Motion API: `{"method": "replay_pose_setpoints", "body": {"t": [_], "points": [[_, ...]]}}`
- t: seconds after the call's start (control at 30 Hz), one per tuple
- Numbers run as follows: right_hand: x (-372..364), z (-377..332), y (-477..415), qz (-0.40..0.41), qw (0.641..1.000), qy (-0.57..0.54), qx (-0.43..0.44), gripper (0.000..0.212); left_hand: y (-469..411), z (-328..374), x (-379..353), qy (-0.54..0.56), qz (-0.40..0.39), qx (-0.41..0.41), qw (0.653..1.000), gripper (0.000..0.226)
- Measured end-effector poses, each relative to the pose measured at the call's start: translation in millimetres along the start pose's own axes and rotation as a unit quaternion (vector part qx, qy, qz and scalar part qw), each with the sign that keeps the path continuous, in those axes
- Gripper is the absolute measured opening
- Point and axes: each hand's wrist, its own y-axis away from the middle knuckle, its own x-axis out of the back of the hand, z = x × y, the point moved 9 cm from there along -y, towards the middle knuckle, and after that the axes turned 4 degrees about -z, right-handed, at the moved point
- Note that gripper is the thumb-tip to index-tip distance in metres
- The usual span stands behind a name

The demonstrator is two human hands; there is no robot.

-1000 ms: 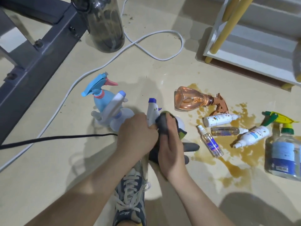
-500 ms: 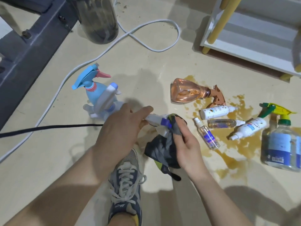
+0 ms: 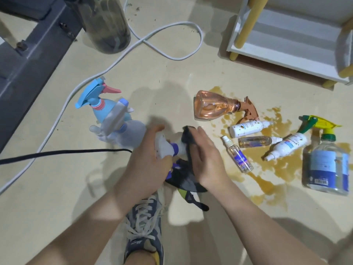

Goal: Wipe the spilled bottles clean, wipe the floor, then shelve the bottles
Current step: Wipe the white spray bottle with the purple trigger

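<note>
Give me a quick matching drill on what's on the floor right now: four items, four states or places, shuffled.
Items:
1. amber clear trigger bottle
2. light blue trigger bottle
3. dark cloth
4. white shelf unit

States:
A. standing upright, away from the spill
B. holds no bottles that show
C. lying on its side at the puddle's edge
D. under the right hand

Pairs: 1-C, 2-A, 3-D, 4-B
</note>
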Motion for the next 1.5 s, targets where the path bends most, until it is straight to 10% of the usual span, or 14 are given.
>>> {"method": "replay_pose_setpoints", "body": {"t": [0.13, 0.4, 0.57, 0.8, 1.07, 1.23, 1.4, 1.5], "points": [[13, 95, 2, 0.031, 0.959, -0.045, -0.277, 0.028, 6, -4, -3, -0.009, -0.018, 0.013, 1.0, 0.067], [-15, -1, 6, 0.013, 1.0, 0.016, -0.007, 0.038, 0, -6, 10, -0.003, -0.031, 0.016, 0.999, 0.042], [-2, 75, -23, -0.078, 0.941, 0.045, -0.327, 0.028, -7, -2, 1, -0.107, -0.058, -0.011, 0.993, 0.05], [-12, -24, 21, -0.048, 0.998, 0.009, 0.035, 0.034, -9, 3, 11, -0.119, -0.026, -0.017, 0.992, 0.032], [11, 50, -11, 0.111, 0.978, -0.023, -0.173, 0.043, -8, 11, 6, -0.179, -0.021, -0.028, 0.983, 0.049], [-12, -18, 10, 0.071, 0.994, -0.085, -0.008, 0.026, -9, 12, 2, -0.164, -0.026, -0.034, 0.986, 0.047], [8, 68, 18, 0.159, 0.942, -0.129, -0.266, 0.038, -7, 14, 1, -0.1, -0.005, -0.041, 0.994, 0.029], [-3, 6, 22, 0.104, 0.962, -0.186, -0.173, 0.025, -18, 17, 7, -0.041, 0.007, -0.037, 0.998, 0.012]]}}
